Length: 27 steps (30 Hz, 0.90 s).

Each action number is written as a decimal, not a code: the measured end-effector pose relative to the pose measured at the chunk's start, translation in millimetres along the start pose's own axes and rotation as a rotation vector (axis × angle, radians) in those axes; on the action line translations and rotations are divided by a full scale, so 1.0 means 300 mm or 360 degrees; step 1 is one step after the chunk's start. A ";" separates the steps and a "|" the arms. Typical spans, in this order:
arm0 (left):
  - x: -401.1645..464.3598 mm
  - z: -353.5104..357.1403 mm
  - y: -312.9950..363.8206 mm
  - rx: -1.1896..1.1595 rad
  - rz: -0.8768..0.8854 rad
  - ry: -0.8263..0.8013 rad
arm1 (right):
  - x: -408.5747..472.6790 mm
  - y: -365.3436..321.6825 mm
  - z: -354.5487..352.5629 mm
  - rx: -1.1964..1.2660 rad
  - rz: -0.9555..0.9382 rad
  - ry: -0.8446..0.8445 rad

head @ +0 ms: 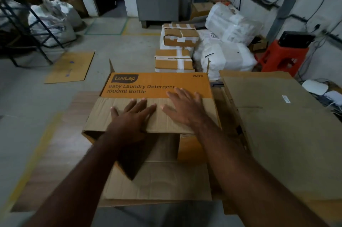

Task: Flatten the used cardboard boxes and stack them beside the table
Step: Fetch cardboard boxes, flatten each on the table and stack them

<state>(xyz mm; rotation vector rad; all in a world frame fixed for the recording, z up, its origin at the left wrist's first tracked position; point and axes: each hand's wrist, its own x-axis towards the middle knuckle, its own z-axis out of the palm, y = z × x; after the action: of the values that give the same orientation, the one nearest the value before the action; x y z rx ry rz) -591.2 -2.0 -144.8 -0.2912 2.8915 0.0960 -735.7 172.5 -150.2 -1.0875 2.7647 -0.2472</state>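
Note:
An orange and brown cardboard box (159, 86) printed "LuvLap Baby Laundry Detergent" lies in front of me on a wooden table (61, 145). Its brown flap points towards me. My left hand (132, 117) presses flat on that flap with fingers spread. Just to its right, my right hand (185, 108) presses flat across the fold between flap and orange panel. Beneath the box, nearer me, lies another flattened brown piece of cardboard (159, 180). A large flattened brown sheet (281, 127) lies to the right.
On the floor behind stand taped brown parcels (177, 45) and white wrapped bundles (227, 56). A flat cardboard sheet (71, 66) lies on the floor at left. An orange stool (283, 58) stands at right, a dark metal rack (22, 23) at far left.

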 end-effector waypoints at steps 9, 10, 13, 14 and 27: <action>-0.025 -0.001 0.054 0.0099 -0.0049 0.0079 | -0.346 -0.034 0.098 -0.0083 0.0069 0.0294; -0.035 -0.002 0.066 0.0110 -0.0042 0.0095 | -0.376 -0.036 0.096 -0.0073 0.0154 0.0297; -0.048 -0.015 0.079 0.0066 0.0011 0.0128 | -0.480 -0.052 0.097 -0.0045 0.0326 0.0291; -0.045 -0.021 0.075 0.0037 0.0030 0.0132 | -0.521 -0.055 0.100 -0.0007 0.0359 0.0310; -0.068 -0.019 0.016 -0.0011 0.0026 0.0100 | -0.701 0.099 0.043 0.0264 0.0715 0.0402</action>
<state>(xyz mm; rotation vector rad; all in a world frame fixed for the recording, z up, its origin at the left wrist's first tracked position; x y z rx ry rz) -574.1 6.0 -134.1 -0.2766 2.9567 0.1012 -600.8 336.9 -150.5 -0.4006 3.0429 -0.5710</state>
